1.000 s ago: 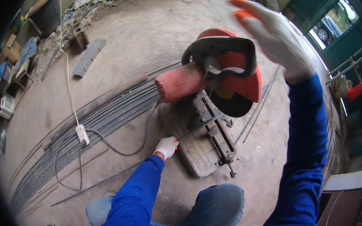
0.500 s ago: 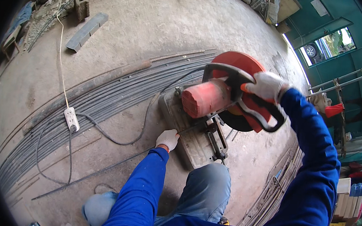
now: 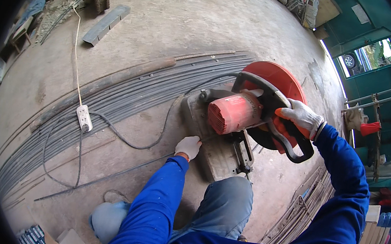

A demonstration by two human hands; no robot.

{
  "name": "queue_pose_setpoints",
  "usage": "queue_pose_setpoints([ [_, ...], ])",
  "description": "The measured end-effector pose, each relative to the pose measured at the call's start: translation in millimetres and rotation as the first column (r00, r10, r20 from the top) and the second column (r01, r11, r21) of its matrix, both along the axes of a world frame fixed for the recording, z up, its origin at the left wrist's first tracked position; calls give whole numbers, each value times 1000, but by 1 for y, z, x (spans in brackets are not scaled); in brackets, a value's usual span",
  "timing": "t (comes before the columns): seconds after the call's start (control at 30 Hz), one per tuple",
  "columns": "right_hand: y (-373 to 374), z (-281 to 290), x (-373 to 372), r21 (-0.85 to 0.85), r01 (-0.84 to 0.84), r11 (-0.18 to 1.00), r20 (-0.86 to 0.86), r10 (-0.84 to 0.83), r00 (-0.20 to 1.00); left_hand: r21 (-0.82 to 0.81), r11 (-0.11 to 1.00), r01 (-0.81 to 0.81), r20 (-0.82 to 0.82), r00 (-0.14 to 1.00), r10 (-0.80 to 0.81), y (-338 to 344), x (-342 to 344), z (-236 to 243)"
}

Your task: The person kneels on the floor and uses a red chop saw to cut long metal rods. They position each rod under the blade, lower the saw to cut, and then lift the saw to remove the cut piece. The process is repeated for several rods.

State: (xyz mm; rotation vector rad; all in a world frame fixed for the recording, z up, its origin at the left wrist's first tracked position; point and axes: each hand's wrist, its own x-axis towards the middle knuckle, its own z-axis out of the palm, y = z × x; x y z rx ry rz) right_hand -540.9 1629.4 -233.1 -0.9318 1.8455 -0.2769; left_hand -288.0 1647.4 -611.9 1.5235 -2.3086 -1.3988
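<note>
A red chop saw with a large round guard and a black loop handle stands on the concrete floor in front of my knees. My right hand, in a white glove with orange at the fingers, is closed around that handle. To the left of the saw's metal base, my gloved left hand is closed on a thin steel rebar. The rebar runs out along the floor to the lower left; its other end goes in at the saw base, where the motor partly hides it.
A bundle of long rebars curves across the floor behind the saw, with a rusty pipe along it. A white power strip with a grey cord lies on the bundle. Thin rods lie at right; a grey metal channel lies farther back.
My right hand and the saw head have come down a little toward the base. My left hand keeps its hold on the rebar. The whole view has shifted slightly.
</note>
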Motion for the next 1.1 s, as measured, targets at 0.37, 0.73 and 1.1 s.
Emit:
queue_pose_setpoints([
  [0.37,27,-20,-6,-117,-95,989,-115,81,990,-17,1000,5,3,1000,-5,-1,-1,-1],
  [0.73,28,-32,-2,-271,-122,955,-95,100,990,45,998,-53,-27,998,54,-2,5,16],
  [1.1,23,-21,-11,-110,-13,994,-6,13,1000,11,999,-38,-33,999,38,6,3,3],
])
